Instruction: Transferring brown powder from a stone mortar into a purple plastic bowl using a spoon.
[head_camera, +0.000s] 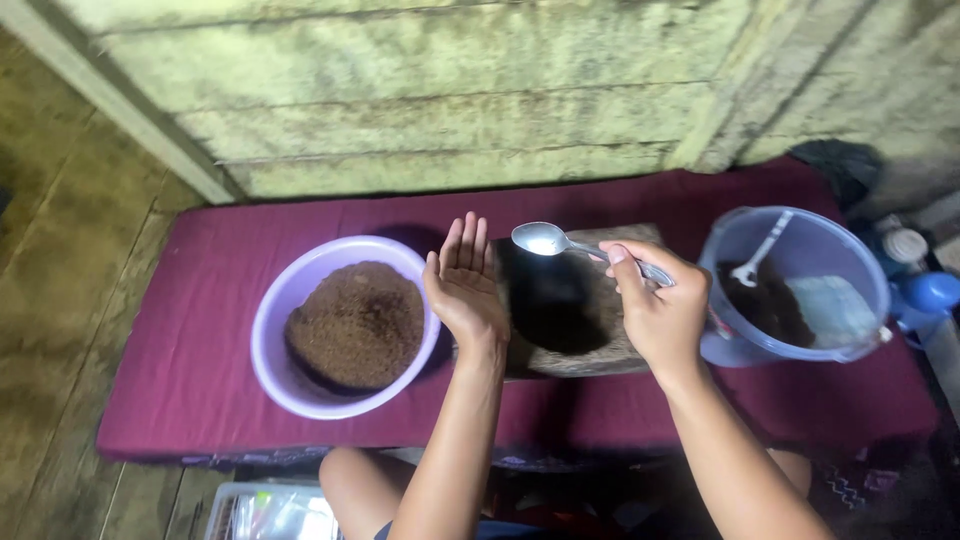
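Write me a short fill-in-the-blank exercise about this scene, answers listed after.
1. The right hand holds a metal ____ over the stone mortar.
2. The left hand is open, palm facing ____.
3. The lilac bowl holds a ____ grainy powder.
4. The bowl, mortar and clear bucket sit on a ____ cloth.

Missing words: spoon; up; brown; maroon

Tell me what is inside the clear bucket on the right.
The clear bucket holds a dark mass, a white utensil and a pale block. What lies under them is hidden.
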